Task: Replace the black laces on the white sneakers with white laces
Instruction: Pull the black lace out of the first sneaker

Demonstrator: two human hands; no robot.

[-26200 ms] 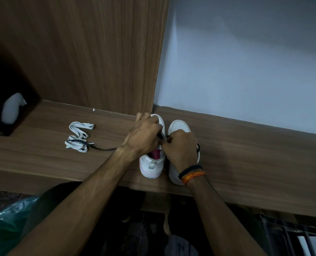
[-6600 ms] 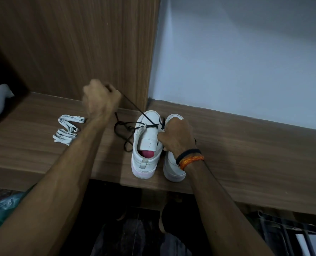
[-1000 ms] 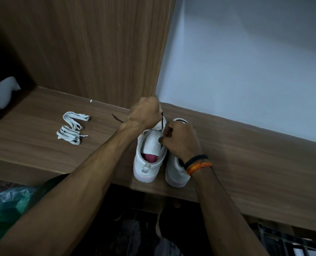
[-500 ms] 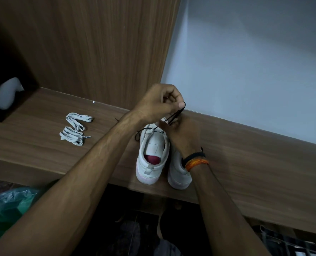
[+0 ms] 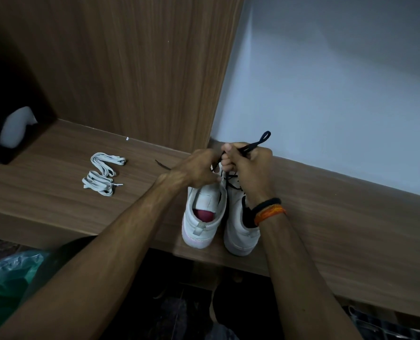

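Two white sneakers stand heels toward me at the front of a wooden shelf point(image 5: 351, 217): the left sneaker point(image 5: 204, 217) with a pink insole and the right sneaker point(image 5: 240, 229). A black lace point(image 5: 255, 144) runs up from the shoes. My right hand point(image 5: 250, 168) pinches it, and a loop sticks out above the fingers. My left hand point(image 5: 196, 170) is curled over the left shoe's front, fingers at the lace. The lace's loose end point(image 5: 161, 164) lies on the shelf to the left. Bundled white laces point(image 5: 101, 174) lie further left.
A wooden panel point(image 5: 130, 69) and a pale wall point(image 5: 339, 82) rise right behind the shoes. A dark box with a white object point(image 5: 15, 128) sits at far left. A green plastic bag point(image 5: 5, 278) lies below the shelf edge.
My left hand has dropped from its raised position down onto the left shoe. My right hand now holds the black lace up, with a loop showing above it.
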